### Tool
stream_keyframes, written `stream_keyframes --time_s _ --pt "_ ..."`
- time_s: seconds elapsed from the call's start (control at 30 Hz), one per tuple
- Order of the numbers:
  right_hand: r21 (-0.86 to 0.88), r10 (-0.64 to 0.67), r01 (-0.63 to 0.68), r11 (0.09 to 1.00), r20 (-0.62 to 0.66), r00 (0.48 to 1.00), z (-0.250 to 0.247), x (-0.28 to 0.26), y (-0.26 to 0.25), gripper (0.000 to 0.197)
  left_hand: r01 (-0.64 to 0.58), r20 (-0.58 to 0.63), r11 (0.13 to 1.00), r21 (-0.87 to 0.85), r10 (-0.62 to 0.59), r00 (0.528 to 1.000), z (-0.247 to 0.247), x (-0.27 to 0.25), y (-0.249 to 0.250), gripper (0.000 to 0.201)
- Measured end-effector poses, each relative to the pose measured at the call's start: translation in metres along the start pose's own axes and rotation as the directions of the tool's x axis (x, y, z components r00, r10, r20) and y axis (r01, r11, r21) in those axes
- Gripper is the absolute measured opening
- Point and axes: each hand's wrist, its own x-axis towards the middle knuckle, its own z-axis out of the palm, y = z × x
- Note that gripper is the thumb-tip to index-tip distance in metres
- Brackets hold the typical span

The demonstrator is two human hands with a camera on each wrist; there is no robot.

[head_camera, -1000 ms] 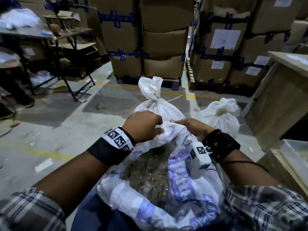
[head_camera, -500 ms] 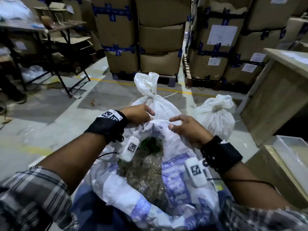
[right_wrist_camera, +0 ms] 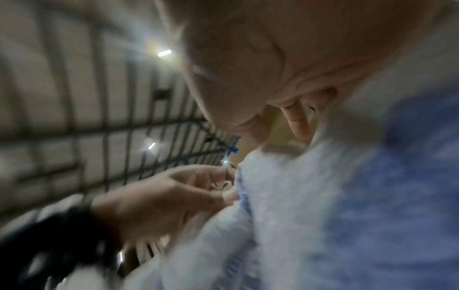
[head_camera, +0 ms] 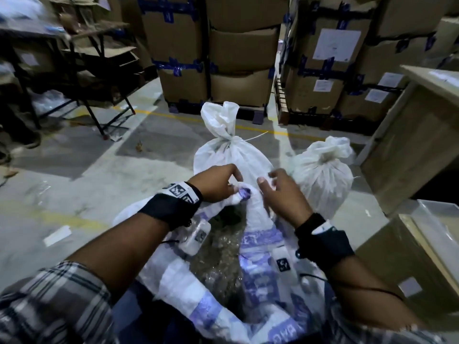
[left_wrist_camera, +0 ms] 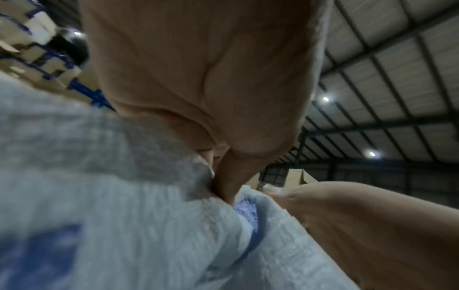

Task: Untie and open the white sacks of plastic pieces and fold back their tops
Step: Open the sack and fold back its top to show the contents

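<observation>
Left hand (head_camera: 218,182) shifted rightward, clutching bunched rim of open sack (head_camera: 260,244); right hand (head_camera: 280,197) spread loose, touching rim.

The right hand (right_wrist_camera: 285,58) fills the top of the view, blurred, with one bent finger (right_wrist_camera: 296,121) seemingly against the upper edge of the white woven plastic sack with blue print (right_wrist_camera: 285,215). From the lower left, the left hand (right_wrist_camera: 159,206), wearing a black wrist strap (right_wrist_camera: 49,245), pinches that edge with its fingertips (right_wrist_camera: 229,195). Behind is a pale ribbed ceiling with dark beams (right_wrist_camera: 74,98) and bright lamps (right_wrist_camera: 164,53).

Three white sacks (head_camera: 260,247) (head_camera: 231,157) (head_camera: 323,175), one open and two tied, and two hands (head_camera: 216,184) (head_camera: 283,194).
</observation>
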Motion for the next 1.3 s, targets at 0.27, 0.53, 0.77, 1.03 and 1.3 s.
stream_keyframes --time_s 0.27,0.53,0.77,1.03,1.3 --pt "0.020 -0.009 0.006 1.000 0.157 0.988 0.013 -0.013 0.011 0.031 0.219 0.145 0.966 -0.136 -0.200 0.969 -0.006 0.025 -0.021 0.011" --pt "0.558 0.088 -0.758 0.339 0.783 0.616 0.014 0.009 0.033 0.037 0.179 0.264 0.973 -0.143 -0.137 0.955 0.010 0.022 -0.048 0.024" --pt "0.689 0.079 -0.512 0.513 0.555 0.828 0.013 0.017 0.029 0.020 -0.180 0.057 0.881 0.437 0.172 0.983 0.022 0.013 -0.012 0.050" --pt "0.000 -0.064 0.066 0.998 0.265 0.962 0.021 0.007 0.036 0.034 0.089 0.173 0.949 0.303 -0.147 0.974 0.011 0.038 -0.005 0.053" --pt "0.480 0.147 -0.733 0.481 0.781 0.607 0.035 0.020 0.047 0.037 0.095 0.294 0.953 0.287 -0.182 0.938 0.015 0.032 -0.014 0.044"
